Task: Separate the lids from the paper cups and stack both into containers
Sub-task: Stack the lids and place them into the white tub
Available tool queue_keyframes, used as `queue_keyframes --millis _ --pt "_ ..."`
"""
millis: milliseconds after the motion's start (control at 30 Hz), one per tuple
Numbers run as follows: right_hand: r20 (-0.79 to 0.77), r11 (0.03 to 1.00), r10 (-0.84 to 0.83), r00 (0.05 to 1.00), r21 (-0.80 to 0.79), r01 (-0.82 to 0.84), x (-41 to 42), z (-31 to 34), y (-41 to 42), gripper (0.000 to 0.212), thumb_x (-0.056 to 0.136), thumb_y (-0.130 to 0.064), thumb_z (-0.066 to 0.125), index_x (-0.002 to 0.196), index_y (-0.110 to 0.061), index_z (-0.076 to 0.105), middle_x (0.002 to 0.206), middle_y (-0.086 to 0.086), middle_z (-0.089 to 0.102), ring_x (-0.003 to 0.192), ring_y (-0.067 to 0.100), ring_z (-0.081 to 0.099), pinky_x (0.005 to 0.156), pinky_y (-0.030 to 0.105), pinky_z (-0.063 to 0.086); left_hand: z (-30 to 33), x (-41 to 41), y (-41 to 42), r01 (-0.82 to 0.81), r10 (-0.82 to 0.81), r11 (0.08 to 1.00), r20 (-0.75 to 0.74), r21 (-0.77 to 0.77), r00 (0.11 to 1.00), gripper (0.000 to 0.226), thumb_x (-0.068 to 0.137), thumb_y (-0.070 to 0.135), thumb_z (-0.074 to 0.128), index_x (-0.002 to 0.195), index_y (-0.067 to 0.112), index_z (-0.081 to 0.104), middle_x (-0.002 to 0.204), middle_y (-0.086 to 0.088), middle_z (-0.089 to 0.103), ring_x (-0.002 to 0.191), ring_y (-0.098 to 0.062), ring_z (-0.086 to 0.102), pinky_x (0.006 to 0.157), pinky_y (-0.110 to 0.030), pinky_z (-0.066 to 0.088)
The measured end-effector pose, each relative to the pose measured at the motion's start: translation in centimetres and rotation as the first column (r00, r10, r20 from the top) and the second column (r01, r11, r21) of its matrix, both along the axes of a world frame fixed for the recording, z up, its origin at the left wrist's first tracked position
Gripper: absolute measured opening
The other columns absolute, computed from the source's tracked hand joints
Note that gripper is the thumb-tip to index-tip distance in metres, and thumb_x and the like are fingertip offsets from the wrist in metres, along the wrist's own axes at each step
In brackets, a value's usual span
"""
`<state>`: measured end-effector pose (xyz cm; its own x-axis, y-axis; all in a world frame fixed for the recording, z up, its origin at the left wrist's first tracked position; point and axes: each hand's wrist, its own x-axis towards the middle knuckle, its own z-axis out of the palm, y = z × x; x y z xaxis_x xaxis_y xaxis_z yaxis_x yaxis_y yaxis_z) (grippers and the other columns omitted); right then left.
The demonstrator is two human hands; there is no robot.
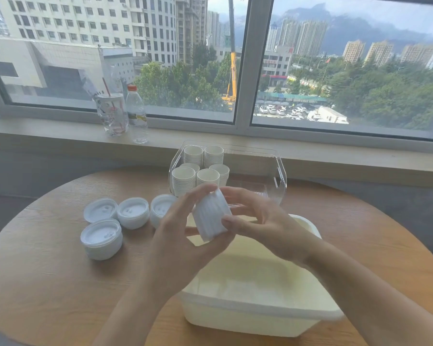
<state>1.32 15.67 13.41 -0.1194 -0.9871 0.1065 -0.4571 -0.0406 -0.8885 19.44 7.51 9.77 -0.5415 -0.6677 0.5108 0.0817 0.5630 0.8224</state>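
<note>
Nearest the camera, a cream-white plastic tub (260, 310) is sitting on the round wooden table (48, 283), its near rim toward the viewer and its far end running under the person's forearms. Just above the tub's far half, both hands are meeting around a short white stack of nested pieces (210, 214), ribbed along its side and tilted so that its top is leaning toward the window; whether it is made of cups or lids cannot be told. The left hand (175, 233) is cupping the stack from below and from the left, thumb and fingers curling round it, while the right hand (258, 221) is pinching its right side with the fingertips, the remaining fingers spreading loosely. To the left of the hands, four piles of white lids (101, 239) are resting on the table, two nearer the viewer's left edge and two closer to the hands, the rightmost one partly hidden behind the left hand. Beyond the hands, a clear plastic container (278, 171) is standing at the table's far edge, holding several upright stacks of white paper cups (183, 177) packed in its left part. Farther back, on the window sill (60, 132), a clear drink cup with a red straw (111, 114) and a clear bottle with an orange cap (136, 111) are standing side by side.
</note>
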Motion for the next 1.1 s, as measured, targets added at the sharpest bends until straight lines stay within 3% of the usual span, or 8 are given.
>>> queue_keyframes --millis 133,267,333,600,833,1100 --pt "0.030 0.999 0.040 0.999 0.027 -0.041 -1.3 0.4 0.4 0.066 0.085 -0.036 0.080 0.146 -0.034 0.055 0.135 -0.008 0.067 0.125 0.012 0.065 0.105 0.045 0.055 -0.3 0.1 -0.1 0.041 -0.041 0.999 0.024 -0.012 0.999 0.071 0.080 0.025 0.091 0.137 0.047 0.056 0.135 0.025 0.059 0.128 -0.012 0.062 0.087 -0.021 0.059" --pt "0.114 0.992 0.126 0.985 0.004 -0.128 -2.4 0.7 0.8 0.082 0.081 -0.003 0.087 0.151 -0.026 0.049 0.141 0.003 0.062 0.133 0.020 0.060 0.103 0.041 0.056 -0.4 0.5 -0.1 0.098 -0.098 0.995 0.031 0.002 0.995 0.076 0.081 0.019 0.090 0.141 0.046 0.053 0.140 0.018 0.060 0.133 -0.014 0.058 0.092 -0.019 0.056" --pt "0.082 0.989 0.149 0.985 -0.010 -0.149 -2.6 0.9 1.0 0.087 0.078 0.002 0.088 0.151 -0.024 0.049 0.142 0.004 0.060 0.134 0.020 0.059 0.105 0.039 0.055 -0.3 0.6 -0.1 0.113 -0.113 0.994 0.039 -0.005 0.993 0.078 0.080 0.018 0.090 0.142 0.047 0.052 0.141 0.020 0.059 0.135 -0.013 0.057 0.093 -0.018 0.054" --pt "-0.014 0.984 0.176 0.984 -0.019 -0.176 -2.3 1.4 1.4 0.081 0.075 -0.001 0.091 0.145 -0.021 0.055 0.139 0.000 0.062 0.130 0.021 0.060 0.106 0.045 0.055 -0.1 0.7 -0.2 0.155 -0.152 0.987 0.059 -0.037 0.987 0.086 0.075 0.028 0.094 0.145 0.050 0.049 0.142 0.020 0.059 0.137 -0.011 0.056 0.095 -0.022 0.056" --pt "0.010 0.992 0.116 0.993 -0.055 -0.116 -1.7 0.7 1.3 0.073 0.079 -0.004 0.089 0.140 -0.022 0.054 0.131 0.005 0.064 0.123 0.021 0.064 0.103 0.046 0.057 -0.1 0.6 0.1 0.142 -0.140 0.986 0.033 -0.084 0.990 0.081 0.075 0.030 0.092 0.143 0.045 0.051 0.141 0.019 0.060 0.136 -0.014 0.056 0.093 -0.022 0.057" --pt "0.069 0.987 0.032 0.997 -0.157 -0.021 -1.1 0.0 0.9 0.072 0.073 -0.012 0.088 0.135 -0.023 0.053 0.127 -0.001 0.066 0.119 0.020 0.065 0.097 0.041 0.060 0.0 0.6 0.2 0.086 -0.086 0.993 0.000 -0.085 0.996 0.086 0.072 0.035 0.091 0.146 0.042 0.050 0.140 0.022 0.057 0.137 -0.013 0.054 0.091 -0.016 0.055"
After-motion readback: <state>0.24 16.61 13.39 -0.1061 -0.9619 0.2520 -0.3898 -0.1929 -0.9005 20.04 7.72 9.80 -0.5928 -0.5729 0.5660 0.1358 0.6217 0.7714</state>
